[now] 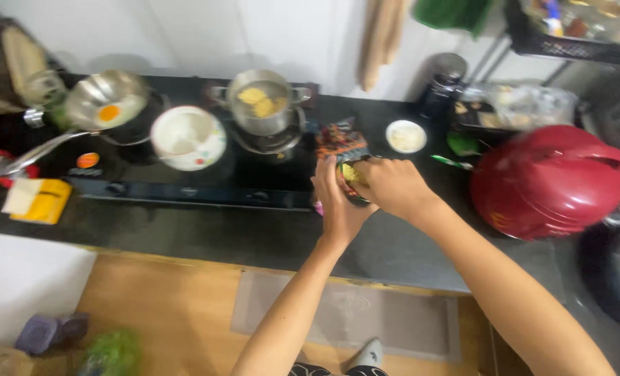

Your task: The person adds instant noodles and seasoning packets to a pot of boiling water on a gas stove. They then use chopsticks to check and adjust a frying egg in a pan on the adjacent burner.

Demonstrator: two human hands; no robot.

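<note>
Holding noodle packet [342, 150] on dark counter [268, 237] beside stove: my left hand [338, 202] clasps packet's side, right hand [386, 184] pinches noodle block at mouth. Pot [264, 104] already holds noodles. Next, I judge: lift block clear, carry left to pot.

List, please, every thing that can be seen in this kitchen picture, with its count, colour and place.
packet: 1, dark and multicoloured, counter right of stove, both hands on it
pot: 1, steel, yellow pieces inside, right burner
pan: 1, steel, fried egg inside, left burner
bowl: 1, white, on stove between pan and pot
small dish: 1, white, counter behind packet
stove: 1, black, on counter
red container: 1, counter right
yellow box: 1, counter left
counter: 1, dark grey
mat: 1, grey, floor
left hand: 1, holds packet
right hand: 1, at packet's opening
</note>
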